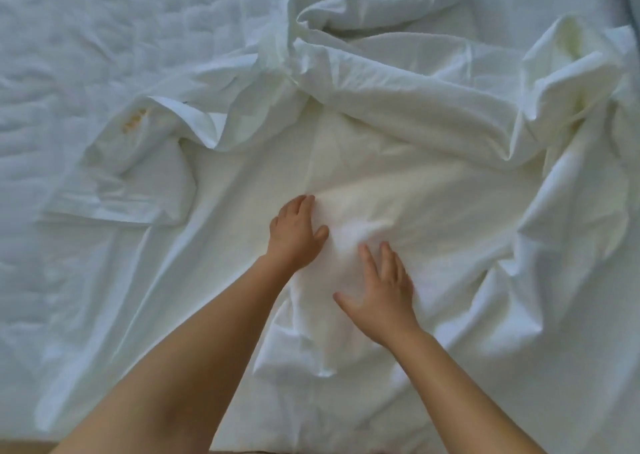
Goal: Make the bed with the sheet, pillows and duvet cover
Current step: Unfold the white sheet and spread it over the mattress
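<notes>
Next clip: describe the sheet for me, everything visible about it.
The sheet is white, thin woven-looking cloth, heavily creased. It lies unspread on the quilted mattress, flattish in the middle, bunched in folds at top and right, one corner turned over at left with a yellow-orange stain. The left hand and right hand press on its middle; cloth puckers between them.

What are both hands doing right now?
Left hand: on the sheet, fingertips hidden; grip cannot be told.
Right hand: open, fingers spread flat on the sheet.
</notes>
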Demonstrator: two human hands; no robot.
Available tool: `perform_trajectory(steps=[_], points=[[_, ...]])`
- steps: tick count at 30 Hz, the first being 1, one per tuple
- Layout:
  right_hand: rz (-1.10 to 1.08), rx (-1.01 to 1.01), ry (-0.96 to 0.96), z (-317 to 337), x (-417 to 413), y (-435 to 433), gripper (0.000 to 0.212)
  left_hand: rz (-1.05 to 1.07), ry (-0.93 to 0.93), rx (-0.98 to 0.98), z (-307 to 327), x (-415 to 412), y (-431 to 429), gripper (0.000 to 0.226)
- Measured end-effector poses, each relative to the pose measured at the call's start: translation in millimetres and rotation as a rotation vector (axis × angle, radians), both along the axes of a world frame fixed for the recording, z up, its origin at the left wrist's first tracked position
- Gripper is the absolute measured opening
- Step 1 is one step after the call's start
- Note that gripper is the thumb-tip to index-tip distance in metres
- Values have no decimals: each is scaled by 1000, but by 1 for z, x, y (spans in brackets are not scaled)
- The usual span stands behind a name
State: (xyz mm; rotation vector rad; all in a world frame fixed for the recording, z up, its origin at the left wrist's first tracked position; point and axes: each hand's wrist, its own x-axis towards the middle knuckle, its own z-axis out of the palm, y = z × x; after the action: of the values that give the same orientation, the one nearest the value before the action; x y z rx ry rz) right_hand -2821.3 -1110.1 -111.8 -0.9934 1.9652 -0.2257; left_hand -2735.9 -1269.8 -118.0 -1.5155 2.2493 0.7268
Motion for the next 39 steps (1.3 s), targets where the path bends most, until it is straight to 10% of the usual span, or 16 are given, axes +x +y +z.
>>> perform_trajectory(steps=[6, 18, 27, 32, 39], points=[[306, -34, 21, 16, 69, -40, 84, 423, -98, 43, -3, 148, -2, 61], [448, 138, -25, 0, 254, -132, 97, 491, -20, -88, -20, 347, -54, 67], [671, 225, 388, -25, 320, -119, 94, 1087, -119, 139, -24, 485, -78, 128], [577, 19, 503, -25, 328, -125, 30, 1000, 41, 124, -21, 479, -73, 63], [693, 49, 628, -3, 299, -109, 30, 556, 190, 329, -12, 423, 41, 38]])
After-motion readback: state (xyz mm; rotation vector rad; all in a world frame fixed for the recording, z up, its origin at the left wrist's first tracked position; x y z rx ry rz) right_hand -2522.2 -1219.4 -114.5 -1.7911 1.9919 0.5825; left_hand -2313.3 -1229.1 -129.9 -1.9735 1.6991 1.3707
